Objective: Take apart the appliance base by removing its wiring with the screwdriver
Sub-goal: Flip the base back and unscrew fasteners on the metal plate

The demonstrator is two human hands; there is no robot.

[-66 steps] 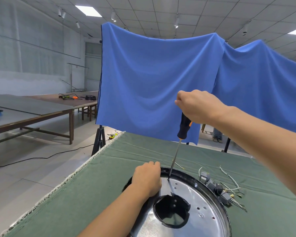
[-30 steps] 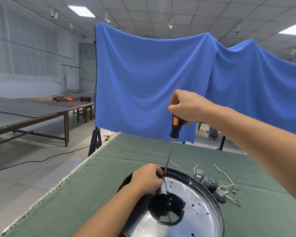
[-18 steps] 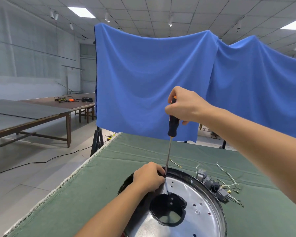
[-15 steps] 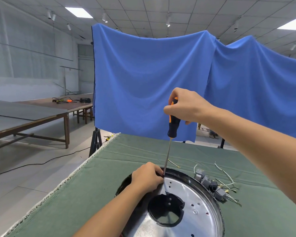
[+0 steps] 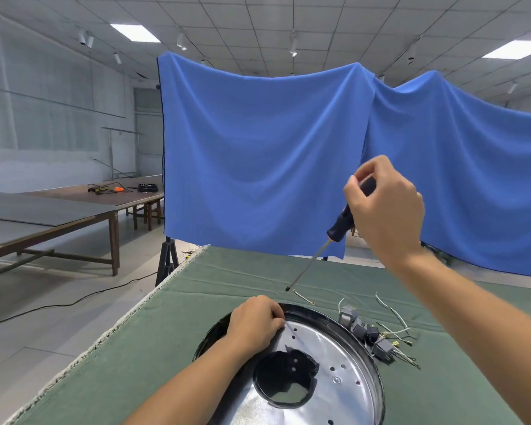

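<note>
The round appliance base (image 5: 334,360), a shiny metal disc with a black rim and a dark central hole, lies on the green-covered table (image 5: 154,342). My left hand (image 5: 255,322) rests on its far left rim with fingers curled, seemingly pinching something small that I cannot make out. My right hand (image 5: 383,207) grips the black-and-orange screwdriver (image 5: 339,227) raised above the table, its shaft slanting down-left, tip in the air beyond the base. Removed wiring with grey connectors (image 5: 377,335) lies beside the base on the right.
A loose thin wire (image 5: 303,297) lies on the cloth beyond the base. A blue cloth backdrop (image 5: 258,154) hangs behind the table. Long brown tables (image 5: 59,210) stand at the left, with a cable on the floor.
My right hand has lifted the screwdriver off the base and swung it up and to the right; its tip no longer touches the rim. My left hand stays on the rim.
</note>
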